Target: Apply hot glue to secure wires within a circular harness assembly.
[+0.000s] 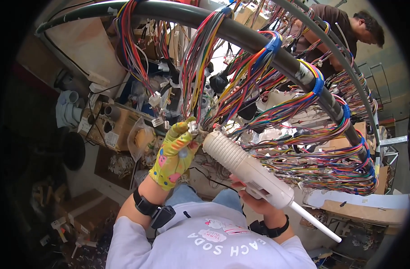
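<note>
My left hand, in a yellow patterned glove, pinches a white wire connector at the lower end of a hanging bundle of colored wires. Bare-skinned, my right hand is wrapped around a white glue gun from below. Its ribbed front end points up and left, close beside the connector; whether the tip touches it I cannot tell. A white glue stick juts out of the gun's back toward the lower right.
A dark curved rail crosses above, with many wire bundles tied on by blue bands. Cardboard boxes and a clear plastic bag stand at left. Another person leans at the far right.
</note>
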### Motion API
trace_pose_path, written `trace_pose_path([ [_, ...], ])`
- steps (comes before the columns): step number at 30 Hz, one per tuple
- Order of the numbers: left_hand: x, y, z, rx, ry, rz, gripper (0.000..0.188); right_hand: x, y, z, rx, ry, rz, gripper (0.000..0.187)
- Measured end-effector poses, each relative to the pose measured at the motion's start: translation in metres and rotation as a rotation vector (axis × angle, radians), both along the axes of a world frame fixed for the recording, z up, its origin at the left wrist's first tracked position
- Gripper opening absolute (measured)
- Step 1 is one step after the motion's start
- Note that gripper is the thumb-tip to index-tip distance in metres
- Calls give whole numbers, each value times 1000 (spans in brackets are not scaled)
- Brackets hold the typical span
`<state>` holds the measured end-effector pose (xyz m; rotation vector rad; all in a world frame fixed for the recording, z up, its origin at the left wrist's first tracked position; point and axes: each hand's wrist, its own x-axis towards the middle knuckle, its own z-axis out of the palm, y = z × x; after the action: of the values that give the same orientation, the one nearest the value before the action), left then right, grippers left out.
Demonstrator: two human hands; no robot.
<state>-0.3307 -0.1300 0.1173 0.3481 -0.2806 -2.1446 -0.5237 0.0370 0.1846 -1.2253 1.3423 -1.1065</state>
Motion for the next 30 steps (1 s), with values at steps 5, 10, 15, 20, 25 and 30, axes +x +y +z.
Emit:
trace_pose_path([
  [5,-1,-1,1,-31,36,-1,27,4,1,1,18,-1,-30,43],
  [10,0,0,-3,-25,39,17,26,0,4,-2,-24,154,19,44],
  [15,1,0,-2,-22,38,16,26,0,7,-3,-25,149,35,45],
  [20,1,-1,-2,-57,61,-8,25,-1,8,-9,6,-67,20,49],
  [25,3,0,-11,-85,23,18,28,2,7,-5,-4,-126,2,49],
  [30,2,-1,-7,-54,-19,16,27,-2,10,-8,183,-616,-39,45],
])
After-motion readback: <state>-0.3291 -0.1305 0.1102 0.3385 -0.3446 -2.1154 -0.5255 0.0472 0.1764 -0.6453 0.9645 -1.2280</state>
